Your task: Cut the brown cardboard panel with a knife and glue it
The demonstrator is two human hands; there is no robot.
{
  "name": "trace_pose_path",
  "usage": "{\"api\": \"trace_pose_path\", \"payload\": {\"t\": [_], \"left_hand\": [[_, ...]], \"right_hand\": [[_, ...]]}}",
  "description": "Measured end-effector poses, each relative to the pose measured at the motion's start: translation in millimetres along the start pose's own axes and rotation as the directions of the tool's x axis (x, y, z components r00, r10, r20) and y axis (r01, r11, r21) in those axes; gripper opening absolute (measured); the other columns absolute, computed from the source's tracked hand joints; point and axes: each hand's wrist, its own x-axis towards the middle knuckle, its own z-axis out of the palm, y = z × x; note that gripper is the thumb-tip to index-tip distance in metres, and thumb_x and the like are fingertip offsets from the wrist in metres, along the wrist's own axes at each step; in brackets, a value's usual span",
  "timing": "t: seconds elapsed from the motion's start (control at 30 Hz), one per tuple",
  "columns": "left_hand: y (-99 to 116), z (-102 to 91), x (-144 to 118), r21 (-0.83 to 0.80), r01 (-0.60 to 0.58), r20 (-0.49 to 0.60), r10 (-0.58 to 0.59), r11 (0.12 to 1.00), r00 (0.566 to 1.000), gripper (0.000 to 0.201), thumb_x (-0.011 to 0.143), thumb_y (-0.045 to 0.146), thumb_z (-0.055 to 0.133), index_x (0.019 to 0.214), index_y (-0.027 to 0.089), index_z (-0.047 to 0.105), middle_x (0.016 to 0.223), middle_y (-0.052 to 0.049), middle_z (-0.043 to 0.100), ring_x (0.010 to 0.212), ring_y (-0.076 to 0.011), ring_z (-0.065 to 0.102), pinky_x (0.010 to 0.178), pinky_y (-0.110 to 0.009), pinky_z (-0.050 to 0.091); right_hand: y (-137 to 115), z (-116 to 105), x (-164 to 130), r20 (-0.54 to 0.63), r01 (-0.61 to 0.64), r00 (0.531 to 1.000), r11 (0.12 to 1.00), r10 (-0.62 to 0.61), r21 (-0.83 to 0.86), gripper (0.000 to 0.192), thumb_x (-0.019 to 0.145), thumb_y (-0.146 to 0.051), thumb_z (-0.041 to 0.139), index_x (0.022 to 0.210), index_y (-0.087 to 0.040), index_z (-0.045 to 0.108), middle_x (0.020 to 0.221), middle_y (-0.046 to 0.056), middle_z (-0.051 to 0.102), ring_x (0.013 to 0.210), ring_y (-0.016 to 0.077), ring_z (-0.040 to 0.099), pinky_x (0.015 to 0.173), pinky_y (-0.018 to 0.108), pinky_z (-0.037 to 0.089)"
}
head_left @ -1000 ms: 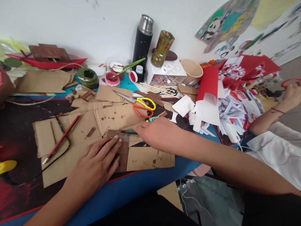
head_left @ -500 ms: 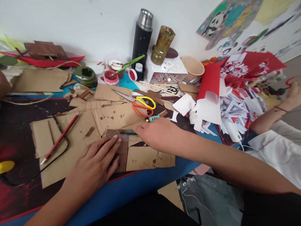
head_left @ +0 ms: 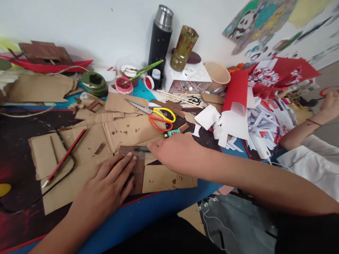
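My left hand [head_left: 112, 180] lies flat with fingers stretched out, pressing on a brown-painted cardboard piece [head_left: 138, 178] and a clear ruler-like strip [head_left: 140, 155]. Just right of those fingertips, my right hand [head_left: 171, 150] is closed around a slim dark green craft knife [head_left: 143, 149]. Its narrow end points left and rests along the upper part of the brown piece; the rest of the knife is hidden in my fist. Bare cardboard [head_left: 169, 178] lies beneath and to the right. Beyond my right hand are scissors [head_left: 161, 118] with yellow and orange handles and a small teal-labelled item [head_left: 172, 133].
A red pencil [head_left: 65, 157] and black cable lie on cardboard at left. Behind stand paint pots [head_left: 124, 85], a black flask [head_left: 159, 38], a white box [head_left: 185, 79] and a red model boat [head_left: 50, 61]. Paper scraps [head_left: 261, 123] and another person's arm [head_left: 304, 125] are at right.
My right hand and the knife have shifted very slightly left along the brown piece. My left hand stays in place; the view has tilted a little.
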Motion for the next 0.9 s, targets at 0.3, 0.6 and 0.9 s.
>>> {"api": "trace_pose_path", "payload": {"t": [0.3, 0.6, 0.9], "left_hand": [[1, -3.0, 0, -0.041, -0.013, 0.007, 0.014, 0.999, 1.000, 0.059, 0.113, 0.029, 0.039, 0.166, 0.013, 0.058, 0.166, -0.021, 0.066, 0.149, -0.0429, 0.061, 0.119, -0.060, 0.048], [2, -1.3, 1, -0.042, 0.001, -0.030, -0.003, 0.999, 1.000, 0.059, 0.111, 0.027, 0.045, 0.168, 0.014, 0.057, 0.163, -0.019, 0.069, 0.148, -0.0413, 0.063, 0.118, -0.060, 0.050], [2, 1.1, 2, -0.005, 0.002, -0.009, -0.002, 1.000, 1.000, 0.057, 0.112, 0.027, 0.047, 0.166, 0.011, 0.058, 0.163, -0.020, 0.069, 0.148, -0.0411, 0.063, 0.121, -0.060, 0.049]], "right_hand": [[2, -4, 12, 0.060, 0.054, 0.997, 0.998, -0.055, 0.024, 0.045, 0.105, 0.000, 0.054, 0.147, -0.007, 0.070, 0.117, 0.020, 0.086, 0.081, 0.0229, 0.079, 0.062, 0.032, 0.047], [-9, -8, 12, 0.021, 0.113, 0.994, 0.991, -0.111, -0.078, 0.040, 0.109, 0.000, 0.048, 0.139, -0.004, 0.073, 0.101, 0.017, 0.085, 0.083, 0.0247, 0.078, 0.062, 0.034, 0.045], [2, -1, 4, 0.031, -0.027, 0.999, 1.000, 0.027, 0.015, 0.045, 0.107, -0.002, 0.052, 0.148, -0.011, 0.068, 0.114, 0.016, 0.085, 0.082, 0.0220, 0.079, 0.060, 0.032, 0.043]]}}
